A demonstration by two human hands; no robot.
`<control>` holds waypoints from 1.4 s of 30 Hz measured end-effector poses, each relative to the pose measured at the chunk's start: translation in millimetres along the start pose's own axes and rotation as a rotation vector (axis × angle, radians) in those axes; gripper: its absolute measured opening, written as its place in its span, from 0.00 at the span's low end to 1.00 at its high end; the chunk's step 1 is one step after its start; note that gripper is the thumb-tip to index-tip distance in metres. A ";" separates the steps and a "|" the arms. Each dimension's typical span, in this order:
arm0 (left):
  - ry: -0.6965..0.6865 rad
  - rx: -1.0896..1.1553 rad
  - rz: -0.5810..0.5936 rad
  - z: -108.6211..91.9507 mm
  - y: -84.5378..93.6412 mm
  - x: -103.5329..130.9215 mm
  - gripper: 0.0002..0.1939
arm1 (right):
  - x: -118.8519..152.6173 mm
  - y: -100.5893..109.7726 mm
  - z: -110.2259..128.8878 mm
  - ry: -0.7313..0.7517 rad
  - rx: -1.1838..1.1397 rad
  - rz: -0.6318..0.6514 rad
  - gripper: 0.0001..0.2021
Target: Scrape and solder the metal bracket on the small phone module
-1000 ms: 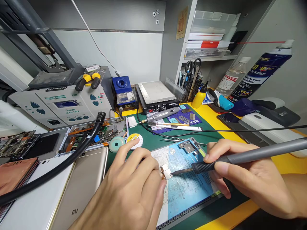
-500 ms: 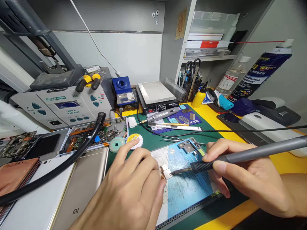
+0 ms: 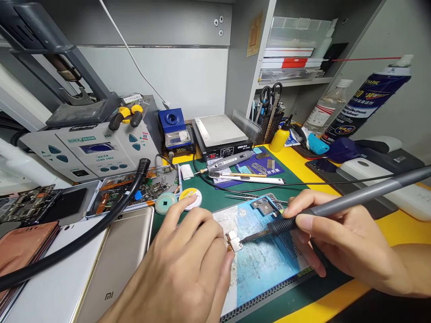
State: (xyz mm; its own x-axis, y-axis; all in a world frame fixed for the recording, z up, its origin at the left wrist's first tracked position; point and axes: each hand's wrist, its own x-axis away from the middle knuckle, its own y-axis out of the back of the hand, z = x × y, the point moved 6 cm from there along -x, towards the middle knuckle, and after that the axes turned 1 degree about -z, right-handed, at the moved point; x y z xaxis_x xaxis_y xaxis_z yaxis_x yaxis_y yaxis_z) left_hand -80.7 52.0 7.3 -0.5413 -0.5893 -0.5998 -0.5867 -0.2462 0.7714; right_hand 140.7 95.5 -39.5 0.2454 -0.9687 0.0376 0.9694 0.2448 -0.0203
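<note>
My right hand (image 3: 340, 237) grips a soldering iron (image 3: 353, 197) by its black ribbed sleeve, fingers closed round it. Its dark tip points left and meets, or nearly meets, the right edge of a small silver part with copper-coloured flex (image 3: 235, 241). That flex part is pinched by my left hand (image 3: 188, 264), whose thumb and fingertips are partly hidden behind the knuckles. Both hands are over a blue and white printed sheet (image 3: 259, 269). A small dark circuit board (image 3: 263, 206) lies near the sheet's far edge.
At left stand a hot-air station (image 3: 97, 148) and its black hose (image 3: 111, 229), beside phones (image 3: 117, 269). Behind the sheet are tweezers (image 3: 245, 196), a white-handled brush (image 3: 256, 178) and a heating plate (image 3: 220, 130). The iron's cable (image 3: 336, 182) crosses the right side.
The soldering iron's handle has swung upward at its rear end in my right hand. Its tip stays by the flex part, and my left hand keeps its hold.
</note>
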 end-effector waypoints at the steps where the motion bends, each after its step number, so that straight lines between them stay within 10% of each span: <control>1: 0.016 -0.006 0.018 1.5 -1.6 0.0 0.09 | -0.4 0.6 -0.8 -0.012 -0.007 -0.003 0.06; 31: -0.024 -0.018 -0.039 0.2 -3.3 0.9 0.09 | 3.5 -5.9 16.5 0.172 0.139 -0.001 0.04; 42: -0.024 -0.028 0.010 -3.1 2.8 -0.8 0.09 | 1.7 -0.9 1.5 -0.034 -0.016 -0.028 0.09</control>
State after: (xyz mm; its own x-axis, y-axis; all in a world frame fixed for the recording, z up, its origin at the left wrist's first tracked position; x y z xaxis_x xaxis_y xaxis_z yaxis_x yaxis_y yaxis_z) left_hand -80.0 49.3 10.6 -0.5614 -0.5732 -0.5969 -0.5645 -0.2622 0.7827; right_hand 140.3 93.7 -37.9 0.2188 -0.9731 0.0722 0.9756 0.2168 -0.0345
